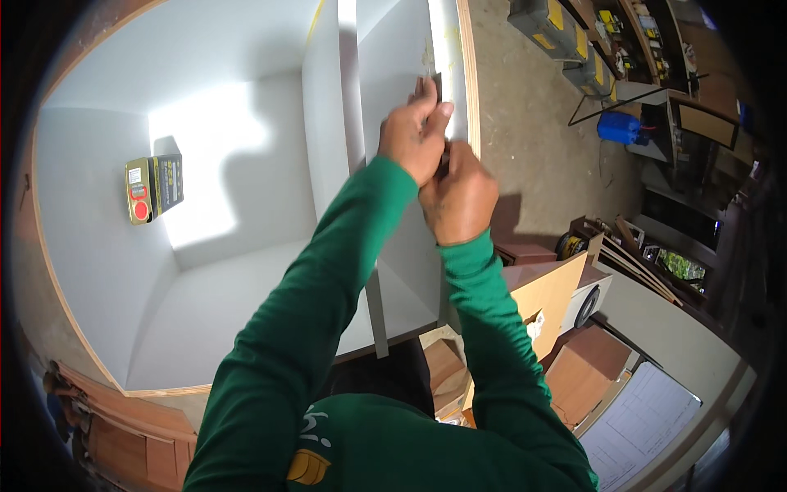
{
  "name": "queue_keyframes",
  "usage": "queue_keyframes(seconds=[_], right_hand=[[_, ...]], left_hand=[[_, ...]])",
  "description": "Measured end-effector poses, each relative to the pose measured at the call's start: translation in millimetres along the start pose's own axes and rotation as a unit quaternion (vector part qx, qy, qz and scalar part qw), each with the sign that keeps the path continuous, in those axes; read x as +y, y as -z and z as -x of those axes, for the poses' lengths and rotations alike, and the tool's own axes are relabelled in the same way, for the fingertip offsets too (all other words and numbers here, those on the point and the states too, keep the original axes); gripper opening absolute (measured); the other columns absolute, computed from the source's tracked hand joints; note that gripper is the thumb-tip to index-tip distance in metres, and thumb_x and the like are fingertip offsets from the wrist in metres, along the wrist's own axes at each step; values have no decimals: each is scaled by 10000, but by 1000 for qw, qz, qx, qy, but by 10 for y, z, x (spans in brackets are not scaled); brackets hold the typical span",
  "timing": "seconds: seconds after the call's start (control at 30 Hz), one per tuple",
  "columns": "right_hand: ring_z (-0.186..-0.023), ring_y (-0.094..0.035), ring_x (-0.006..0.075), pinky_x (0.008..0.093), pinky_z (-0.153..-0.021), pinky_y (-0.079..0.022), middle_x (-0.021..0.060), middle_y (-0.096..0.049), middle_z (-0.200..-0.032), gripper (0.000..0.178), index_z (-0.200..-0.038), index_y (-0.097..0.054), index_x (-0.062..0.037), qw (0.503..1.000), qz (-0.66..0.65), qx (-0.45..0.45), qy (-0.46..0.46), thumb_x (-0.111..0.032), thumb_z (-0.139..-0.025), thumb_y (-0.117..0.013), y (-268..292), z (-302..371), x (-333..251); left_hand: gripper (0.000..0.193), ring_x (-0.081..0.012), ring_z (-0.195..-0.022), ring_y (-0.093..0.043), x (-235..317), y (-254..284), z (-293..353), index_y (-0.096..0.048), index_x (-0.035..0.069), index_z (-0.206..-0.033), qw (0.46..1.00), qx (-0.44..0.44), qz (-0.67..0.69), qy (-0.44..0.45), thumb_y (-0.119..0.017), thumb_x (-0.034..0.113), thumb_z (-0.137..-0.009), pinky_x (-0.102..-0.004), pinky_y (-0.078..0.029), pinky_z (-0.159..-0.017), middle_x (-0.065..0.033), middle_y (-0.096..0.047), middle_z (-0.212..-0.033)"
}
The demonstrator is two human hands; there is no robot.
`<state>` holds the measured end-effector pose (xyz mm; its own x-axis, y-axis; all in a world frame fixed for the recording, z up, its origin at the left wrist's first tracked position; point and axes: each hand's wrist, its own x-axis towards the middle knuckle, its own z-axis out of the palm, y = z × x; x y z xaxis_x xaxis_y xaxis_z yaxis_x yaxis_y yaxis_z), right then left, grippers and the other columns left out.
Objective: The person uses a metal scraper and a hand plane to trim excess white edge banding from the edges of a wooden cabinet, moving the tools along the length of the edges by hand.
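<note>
Both my hands are over the right side of a grey-white cabinet carcass (270, 107), near its edge-banded right panel. My left hand (412, 135) is closed with its fingertips pinching a thin dark flat tool (438, 82). Just below and to the right, my right hand (461, 197) is closed around what looks like the lower end of the same tool. Fingers cover most of it, so its exact kind does not show. Yellowish smears mark the panel beside the tool's tip.
Inside the carcass at left is a rectangular metal tin (141, 193) with a red cap. Beyond the right edge, the concrete floor (525, 123) holds grey toolboxes (549, 29) and a blue container (619, 127). Wooden boards (557, 303) and a paper drawing (643, 418) are at lower right.
</note>
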<state>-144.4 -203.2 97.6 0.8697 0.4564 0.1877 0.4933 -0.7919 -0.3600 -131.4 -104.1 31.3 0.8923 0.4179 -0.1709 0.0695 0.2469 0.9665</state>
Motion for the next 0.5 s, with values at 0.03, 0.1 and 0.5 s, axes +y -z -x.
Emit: queue_keyframes(seconds=[0.03, 0.1, 0.5], right_hand=[[-751, -688, 439, 440, -646, -553, 208, -696, -842, 210, -940, -659, -24, 1000, -2, -7, -8, -115, -818, -803, 56, 102, -6], [-762, -687, 441, 452, -659, -561, 212, -691, -847, 233, -984, -650, -21, 1000, -7, -17, -10, -89, -814, -795, 116, 259, 16], [-758, -674, 457, 450, -659, -553, 221, -681, -828, 187, -979, -672, -17, 998, -56, -12, -26, -89, -834, -765, 103, 192, 12]], left_hand=[[597, -293, -1526, -405, -18, -31, 102, -425, -101, -1537, 1000, 2, 0, 0, -598, 254, -1089, -360, -399, -1195, -281, -437, -1615], [600, -287, -1528, -399, -50, -88, 318, -410, -101, -1546, 1000, 5, -3, 2, -593, 250, -1095, -356, -405, -1191, -274, -438, -1617], [609, -309, -1561, -331, -3, -93, 191, -373, -143, -1537, 1000, 15, 11, -5, -582, 226, -1100, -351, -302, -1259, -307, -379, -1632]])
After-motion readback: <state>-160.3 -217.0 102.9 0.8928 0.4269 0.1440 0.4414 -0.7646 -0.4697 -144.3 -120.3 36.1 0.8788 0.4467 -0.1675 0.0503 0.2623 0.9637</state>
